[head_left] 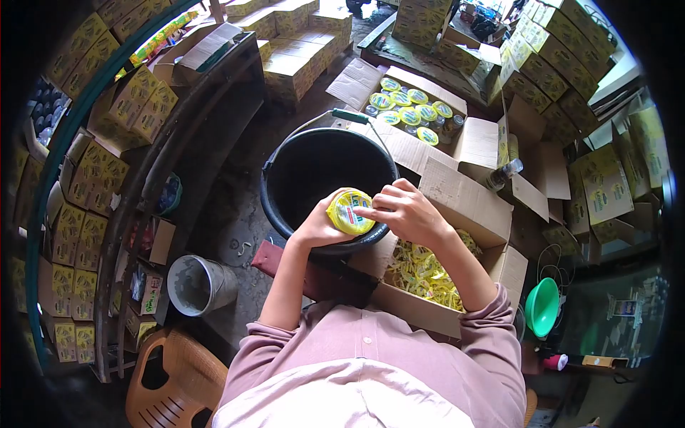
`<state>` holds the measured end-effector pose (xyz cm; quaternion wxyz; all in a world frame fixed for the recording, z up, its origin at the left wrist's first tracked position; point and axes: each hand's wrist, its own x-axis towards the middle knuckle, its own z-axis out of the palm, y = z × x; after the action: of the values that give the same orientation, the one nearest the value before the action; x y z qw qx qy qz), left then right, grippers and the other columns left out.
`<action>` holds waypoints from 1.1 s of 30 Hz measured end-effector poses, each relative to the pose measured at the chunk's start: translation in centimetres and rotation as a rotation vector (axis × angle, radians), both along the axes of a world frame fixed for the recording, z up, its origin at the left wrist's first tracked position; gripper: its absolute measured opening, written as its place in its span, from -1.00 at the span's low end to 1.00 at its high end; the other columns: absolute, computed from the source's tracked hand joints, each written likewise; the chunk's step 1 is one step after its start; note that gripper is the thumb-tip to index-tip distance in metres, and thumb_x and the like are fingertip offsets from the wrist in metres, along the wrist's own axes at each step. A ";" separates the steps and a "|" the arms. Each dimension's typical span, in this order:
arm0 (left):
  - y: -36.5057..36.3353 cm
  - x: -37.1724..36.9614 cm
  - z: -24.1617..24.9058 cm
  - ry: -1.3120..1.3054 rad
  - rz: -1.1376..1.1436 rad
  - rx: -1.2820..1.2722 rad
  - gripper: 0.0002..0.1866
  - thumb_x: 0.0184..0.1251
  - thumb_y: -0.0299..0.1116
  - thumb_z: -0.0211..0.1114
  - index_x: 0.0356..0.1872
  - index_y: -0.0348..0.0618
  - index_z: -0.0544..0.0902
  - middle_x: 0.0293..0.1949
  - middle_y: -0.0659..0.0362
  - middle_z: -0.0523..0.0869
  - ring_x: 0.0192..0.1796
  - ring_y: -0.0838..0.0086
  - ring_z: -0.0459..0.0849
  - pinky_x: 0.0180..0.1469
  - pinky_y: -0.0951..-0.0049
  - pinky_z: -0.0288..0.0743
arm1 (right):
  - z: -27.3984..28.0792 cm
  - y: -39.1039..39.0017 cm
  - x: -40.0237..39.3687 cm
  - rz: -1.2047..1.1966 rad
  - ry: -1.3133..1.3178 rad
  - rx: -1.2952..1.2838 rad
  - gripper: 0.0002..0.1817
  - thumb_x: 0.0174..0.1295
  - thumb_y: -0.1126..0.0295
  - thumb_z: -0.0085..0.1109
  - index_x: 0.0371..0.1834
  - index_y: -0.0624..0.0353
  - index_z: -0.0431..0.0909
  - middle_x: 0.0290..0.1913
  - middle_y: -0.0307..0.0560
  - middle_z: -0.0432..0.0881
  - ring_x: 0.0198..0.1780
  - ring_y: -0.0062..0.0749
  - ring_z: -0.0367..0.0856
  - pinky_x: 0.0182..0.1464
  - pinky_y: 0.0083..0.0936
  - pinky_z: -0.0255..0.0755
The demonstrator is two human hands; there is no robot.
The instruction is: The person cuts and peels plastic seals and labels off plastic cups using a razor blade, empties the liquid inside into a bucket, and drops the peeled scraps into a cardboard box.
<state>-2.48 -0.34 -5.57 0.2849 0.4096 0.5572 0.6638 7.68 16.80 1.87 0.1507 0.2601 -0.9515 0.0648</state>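
My left hand point(317, 227) is wrapped round a container with a yellow printed lid point(351, 212), above the near rim of a large black bucket point(267, 207). The fingers of my right hand point(410, 214) are bent, and a fingertip touches the lid's face. Right of the bucket, yellow strips point(421, 274) fill an open cardboard box point(467, 203). Beyond it, another open box point(481, 139) holds several jars with yellow lids point(410, 115).
A grey bucket point(202, 285) and a brown plastic chair point(175, 378) are at the left. Cartons are stacked on the left shelves and at the right. A green bowl point(542, 307) and a clear jar point(504, 175) are on the right.
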 end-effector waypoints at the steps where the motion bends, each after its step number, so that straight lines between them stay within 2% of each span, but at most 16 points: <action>1: 0.0 0.0 -0.1 0.002 -0.007 0.000 -0.34 -0.29 -0.43 0.46 0.00 -0.22 0.42 -0.13 0.16 0.58 -0.06 0.51 0.55 0.05 0.49 0.44 | 0.0 0.0 -0.1 0.006 -0.003 -0.004 -0.54 -0.01 0.49 0.13 -0.01 -0.28 0.53 -0.33 -0.40 0.54 -0.24 -0.55 0.48 0.01 -0.51 0.30; 11: 0.0 0.0 0.0 0.001 0.002 -0.028 -0.34 -0.30 -0.45 0.45 0.00 -0.21 0.43 -0.14 0.18 0.57 -0.07 0.55 0.54 0.04 0.50 0.44 | 0.1 0.7 -1.0 0.077 -0.057 0.087 -0.56 0.03 0.47 0.08 0.00 -0.28 0.51 -0.27 -0.37 0.50 -0.20 -0.57 0.45 0.02 -0.53 0.26; 14: 0.2 0.0 -0.4 -0.001 -0.018 -0.034 -0.35 -0.30 -0.46 0.45 0.00 -0.22 0.43 -0.14 0.18 0.58 -0.08 0.55 0.55 0.02 0.51 0.44 | -0.2 1.3 -0.8 0.068 -0.059 0.155 -0.58 0.05 0.45 0.07 0.00 -0.27 0.51 -0.30 -0.37 0.49 -0.19 -0.57 0.45 0.02 -0.53 0.26; 17: 0.3 -0.3 -0.9 -0.036 -0.049 -0.082 -0.27 -0.35 -0.43 0.50 0.03 -0.19 0.41 -0.09 0.18 0.55 -0.03 0.54 0.52 0.09 0.48 0.41 | -1.5 1.9 -1.1 0.095 0.024 0.099 -0.52 -0.08 0.47 0.12 -0.02 -0.27 0.52 -0.46 -0.38 0.40 -0.32 -0.56 0.43 -0.07 -0.51 0.30; 20: 0.3 -0.1 -0.6 0.032 -0.006 -0.076 -0.35 -0.31 -0.46 0.45 -0.01 -0.21 0.44 -0.17 0.18 0.59 -0.10 0.55 0.56 0.00 0.52 0.46 | -1.7 1.8 -1.3 0.096 0.031 0.117 -0.56 -0.03 0.45 0.09 -0.03 -0.26 0.52 -0.46 -0.38 0.39 -0.32 -0.57 0.42 -0.06 -0.51 0.29; 26: 0.4 0.0 -0.6 0.097 0.020 -0.123 -0.36 -0.34 -0.47 0.44 -0.04 -0.21 0.45 -0.18 0.17 0.60 -0.12 0.53 0.58 -0.03 0.51 0.47 | -2.8 1.3 -1.8 0.140 0.045 0.230 -0.62 0.06 0.40 0.02 -0.02 -0.25 0.50 -0.36 -0.37 0.42 -0.22 -0.58 0.44 0.02 -0.52 0.24; 33: 0.8 -0.2 -1.0 0.217 0.137 -0.204 -0.39 -0.32 -0.47 0.43 -0.07 -0.23 0.45 -0.25 0.12 0.63 -0.16 0.50 0.61 -0.07 0.49 0.48 | -3.4 4.1 -2.0 0.085 -0.016 0.273 -0.64 0.02 0.39 0.06 -0.07 -0.23 0.55 -0.37 -0.38 0.44 -0.19 -0.58 0.44 0.00 -0.55 0.24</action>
<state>-2.64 0.44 -6.60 0.2171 0.4090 0.6757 0.5736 5.71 20.91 -1.56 0.1034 0.3179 -0.9407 -0.0570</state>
